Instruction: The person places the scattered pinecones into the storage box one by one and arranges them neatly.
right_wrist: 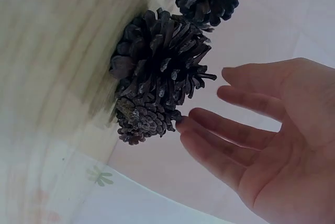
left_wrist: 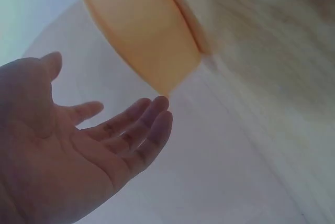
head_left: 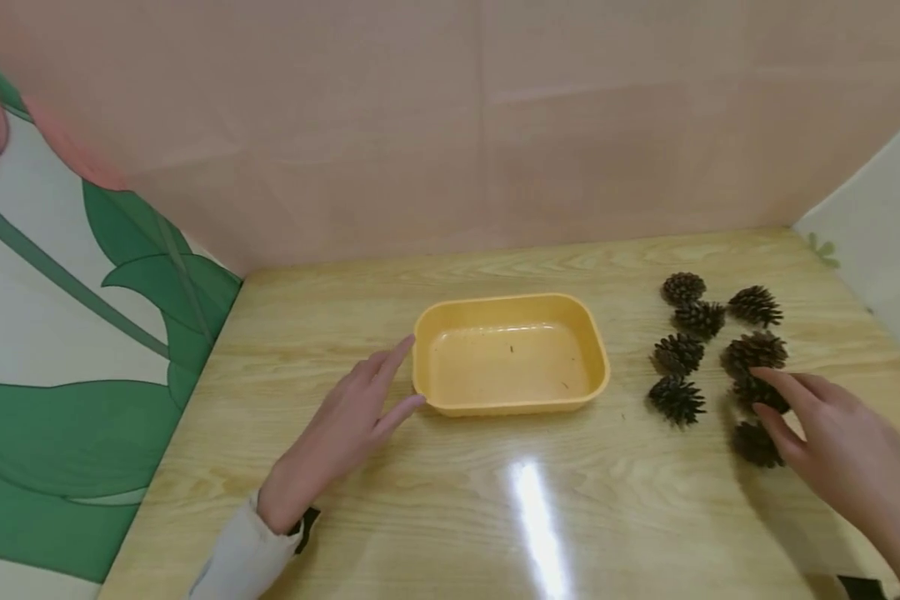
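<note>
Eight dark brown, woody pine cones with spiky scales point(head_left: 678, 354) lie on the light wooden desk point(head_left: 435, 517), on the right side. They sit in two rough rows, and some of them touch.

The right hand point(head_left: 843, 429) is over the near end of the outer row. Its thumb and fingers are spread apart, and it holds nothing. The tips are very close to the cones, but I cannot tell for sure if they touch.

The left hand point(head_left: 348, 404) is by the left end of the yellow, shiny, box-shaped basin with round corners point(head_left: 510, 407). Its fingers are long and loose, right at the rim, and not wrapped around it. Two tiny dark bits lie inside the basin.

A cone should feel light, stiff and prickly. It probably won't slip much, but it could roll, and a thin scale might snap if squeezed hard. The best hold looks like a soft pinch on both sides of its fat middle, not on the scale tips. Where cones touch, their scales might catch on each other.
</note>
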Tool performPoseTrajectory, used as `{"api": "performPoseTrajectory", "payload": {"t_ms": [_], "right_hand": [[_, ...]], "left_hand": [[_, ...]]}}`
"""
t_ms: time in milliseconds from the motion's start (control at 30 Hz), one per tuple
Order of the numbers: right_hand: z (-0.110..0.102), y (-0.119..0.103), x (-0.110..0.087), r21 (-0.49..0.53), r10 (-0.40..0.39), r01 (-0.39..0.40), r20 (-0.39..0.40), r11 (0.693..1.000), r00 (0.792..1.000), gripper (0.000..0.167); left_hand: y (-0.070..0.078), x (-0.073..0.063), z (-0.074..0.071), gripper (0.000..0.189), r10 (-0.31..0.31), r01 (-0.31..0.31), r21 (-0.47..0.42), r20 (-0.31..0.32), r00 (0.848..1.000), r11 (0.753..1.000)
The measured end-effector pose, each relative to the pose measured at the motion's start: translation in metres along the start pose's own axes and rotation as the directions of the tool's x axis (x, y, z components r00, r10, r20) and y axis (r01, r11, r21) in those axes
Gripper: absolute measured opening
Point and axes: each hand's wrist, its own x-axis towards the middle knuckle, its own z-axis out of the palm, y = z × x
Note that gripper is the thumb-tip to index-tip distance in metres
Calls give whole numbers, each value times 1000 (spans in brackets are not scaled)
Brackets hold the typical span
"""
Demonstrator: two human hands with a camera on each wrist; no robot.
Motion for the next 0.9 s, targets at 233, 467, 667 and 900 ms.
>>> {"api": "performPoseTrajectory", "payload": {"t_ms": [233, 467, 667, 900], "right_hand": [[4, 1, -10, -3, 3, -3, -10, 1000, 1000, 52], [9, 2, -17, 25, 29, -29, 3, 999, 1000, 39], [12, -5, -25, 40, 47, -45, -49, 998, 998, 28], [9, -10, -25, 28, 25, -24, -34, 999, 999, 28]], "left_hand": [[5, 11, 4, 66, 41, -41, 0, 36, 998, 999], [-1, 20, 11, 50, 50, -38, -138, 84, 995, 990], [-7, 28, 20, 36, 56, -18, -321, 109, 993, 947], [-8, 32, 27, 12, -34, 84, -502, 109, 993, 861]]}}
